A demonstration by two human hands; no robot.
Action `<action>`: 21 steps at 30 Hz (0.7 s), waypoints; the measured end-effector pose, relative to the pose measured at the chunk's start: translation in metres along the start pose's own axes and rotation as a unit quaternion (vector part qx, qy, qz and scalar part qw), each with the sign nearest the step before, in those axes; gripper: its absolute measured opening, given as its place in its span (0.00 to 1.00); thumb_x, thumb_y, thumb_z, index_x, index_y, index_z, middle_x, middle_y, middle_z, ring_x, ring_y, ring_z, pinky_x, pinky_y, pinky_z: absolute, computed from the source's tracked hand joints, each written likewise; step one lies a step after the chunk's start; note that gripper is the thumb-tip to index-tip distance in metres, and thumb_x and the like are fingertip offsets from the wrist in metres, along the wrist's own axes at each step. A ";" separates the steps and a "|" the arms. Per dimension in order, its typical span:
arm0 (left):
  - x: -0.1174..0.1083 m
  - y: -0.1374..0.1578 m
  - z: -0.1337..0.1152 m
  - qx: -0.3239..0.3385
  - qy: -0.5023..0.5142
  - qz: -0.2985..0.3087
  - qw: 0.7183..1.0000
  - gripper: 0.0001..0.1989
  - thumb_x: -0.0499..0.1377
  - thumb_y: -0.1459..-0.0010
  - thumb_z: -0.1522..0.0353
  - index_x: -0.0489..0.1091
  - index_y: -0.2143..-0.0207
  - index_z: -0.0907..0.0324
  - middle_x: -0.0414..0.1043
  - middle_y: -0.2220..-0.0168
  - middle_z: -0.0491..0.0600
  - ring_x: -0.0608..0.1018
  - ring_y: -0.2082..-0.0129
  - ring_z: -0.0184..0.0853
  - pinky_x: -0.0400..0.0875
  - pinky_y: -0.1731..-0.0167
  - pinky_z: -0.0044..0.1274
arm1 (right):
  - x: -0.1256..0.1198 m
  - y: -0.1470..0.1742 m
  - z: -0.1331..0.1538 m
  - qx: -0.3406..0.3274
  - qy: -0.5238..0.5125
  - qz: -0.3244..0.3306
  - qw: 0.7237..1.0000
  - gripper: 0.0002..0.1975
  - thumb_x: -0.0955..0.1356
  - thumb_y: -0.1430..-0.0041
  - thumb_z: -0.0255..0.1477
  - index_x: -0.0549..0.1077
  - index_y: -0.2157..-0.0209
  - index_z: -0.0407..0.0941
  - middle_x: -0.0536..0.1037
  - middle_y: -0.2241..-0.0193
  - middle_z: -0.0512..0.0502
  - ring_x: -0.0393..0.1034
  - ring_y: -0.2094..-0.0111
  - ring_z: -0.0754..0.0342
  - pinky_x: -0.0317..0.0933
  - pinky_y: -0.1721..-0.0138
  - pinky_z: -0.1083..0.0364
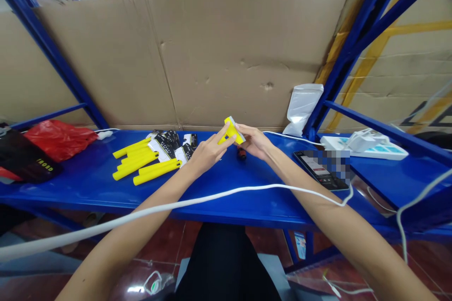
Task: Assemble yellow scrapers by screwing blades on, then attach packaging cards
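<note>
Above the blue shelf, both hands hold a yellow scraper head (233, 132) with a pale grey strip along one edge. My left hand (209, 151) grips its yellow side, the fingers stretched along it. Closed at the grey edge is my right hand (254, 142), whose fingertips are partly hidden. Just below lies a small black and red tool (241, 153), mostly covered by the hands. Left of my left hand, several yellow tube handles (136, 165) lie beside black and white printed cards (165, 146).
A white cable (226, 194) crosses in front of both forearms. On the right are a phone (319, 169), a white power strip (383, 148) and a clear plastic bag (304, 106). At left sit a red bag (60, 138) and a black bag (31, 157). Cardboard (226, 56) backs the shelf.
</note>
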State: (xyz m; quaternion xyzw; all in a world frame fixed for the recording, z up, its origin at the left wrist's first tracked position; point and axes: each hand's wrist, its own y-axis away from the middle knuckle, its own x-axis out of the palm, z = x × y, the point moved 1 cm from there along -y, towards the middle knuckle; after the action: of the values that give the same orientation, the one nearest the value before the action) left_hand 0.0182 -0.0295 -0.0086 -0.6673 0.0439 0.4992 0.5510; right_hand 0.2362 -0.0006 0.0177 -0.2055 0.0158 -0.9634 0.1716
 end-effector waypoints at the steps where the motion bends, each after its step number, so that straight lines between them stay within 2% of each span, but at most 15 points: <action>1: 0.000 0.000 0.001 0.007 -0.001 -0.003 1.000 0.25 0.57 0.25 0.75 0.73 0.29 0.53 0.59 0.20 0.64 0.83 0.36 0.50 0.87 0.48 0.38 | 0.000 0.000 0.000 0.006 -0.006 0.002 1.000 0.16 0.84 0.48 0.38 0.86 0.59 0.48 0.87 0.61 0.46 0.77 0.61 0.51 0.73 0.58 0.54; 8: 0.005 0.003 0.005 0.016 -0.013 -0.010 1.000 0.25 0.56 0.25 0.76 0.74 0.30 0.54 0.60 0.20 0.66 0.86 0.41 0.50 0.88 0.54 0.35 | -0.001 -0.002 0.000 0.031 -0.030 0.001 0.999 0.10 0.80 0.39 0.34 0.85 0.56 0.49 0.87 0.60 0.48 0.80 0.58 0.51 0.75 0.52 0.53; 11: 0.007 0.000 0.000 -0.035 0.083 -0.056 0.994 0.21 0.59 0.26 0.73 0.78 0.36 0.53 0.68 0.24 0.64 0.87 0.42 0.50 0.88 0.53 0.36 | 0.001 -0.002 0.000 0.035 -0.045 0.014 0.998 0.11 0.76 0.31 0.40 0.84 0.55 0.48 0.88 0.56 0.46 0.82 0.54 0.51 0.76 0.46 0.52; 13: 0.006 -0.005 -0.001 -0.112 0.201 -0.110 0.967 0.17 0.62 0.28 0.70 0.80 0.40 0.54 0.74 0.29 0.64 0.88 0.48 0.47 0.88 0.59 0.32 | 0.001 -0.003 -0.001 0.025 -0.045 0.040 0.998 0.19 0.72 0.26 0.49 0.83 0.53 0.48 0.88 0.51 0.42 0.83 0.49 0.48 0.75 0.41 0.49; 15: 0.004 -0.012 0.002 -0.213 0.350 -0.160 0.898 0.17 0.67 0.32 0.66 0.79 0.43 0.56 0.80 0.36 0.63 0.88 0.59 0.41 0.84 0.71 0.26 | -0.002 -0.007 -0.004 -0.013 0.014 0.053 0.998 0.26 0.67 0.25 0.55 0.82 0.50 0.47 0.87 0.46 0.38 0.84 0.45 0.46 0.74 0.37 0.46; 17: -0.003 -0.018 0.009 -0.301 0.490 -0.189 0.796 0.21 0.72 0.38 0.64 0.75 0.45 0.57 0.83 0.46 0.58 0.84 0.70 0.34 0.76 0.81 0.21 | -0.007 -0.012 -0.009 -0.080 0.151 0.034 0.985 0.30 0.63 0.23 0.57 0.80 0.47 0.46 0.86 0.44 0.34 0.84 0.45 0.45 0.75 0.38 0.44; 18: -0.008 -0.020 0.013 -0.333 0.546 -0.196 0.743 0.23 0.75 0.42 0.64 0.73 0.47 0.56 0.83 0.52 0.54 0.82 0.73 0.32 0.73 0.83 0.19 | -0.010 -0.015 -0.012 -0.115 0.234 0.020 0.965 0.30 0.62 0.22 0.56 0.79 0.47 0.45 0.87 0.45 0.33 0.85 0.47 0.45 0.76 0.41 0.44; 20: -0.021 -0.023 0.022 -0.373 0.630 -0.196 0.653 0.27 0.76 0.47 0.67 0.71 0.48 0.54 0.79 0.59 0.48 0.79 0.74 0.29 0.66 0.85 0.14 | -0.015 -0.018 -0.019 -0.153 0.337 0.009 0.929 0.23 0.68 0.25 0.50 0.80 0.49 0.44 0.88 0.50 0.33 0.86 0.52 0.45 0.77 0.45 0.45; 21: -0.028 -0.023 0.026 -0.378 0.665 -0.199 0.612 0.27 0.76 0.48 0.69 0.70 0.48 0.53 0.78 0.59 0.47 0.77 0.74 0.27 0.61 0.86 0.12 | -0.016 -0.018 -0.022 -0.163 0.372 0.016 0.914 0.18 0.71 0.27 0.45 0.80 0.51 0.44 0.88 0.53 0.35 0.85 0.54 0.46 0.76 0.46 0.46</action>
State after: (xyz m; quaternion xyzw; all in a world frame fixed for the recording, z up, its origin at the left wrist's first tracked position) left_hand 0.0020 -0.0138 0.0298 -0.9577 0.0720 -0.2315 0.1551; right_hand 0.2353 0.0206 -0.0072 0.1426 0.2389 -0.9513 0.1326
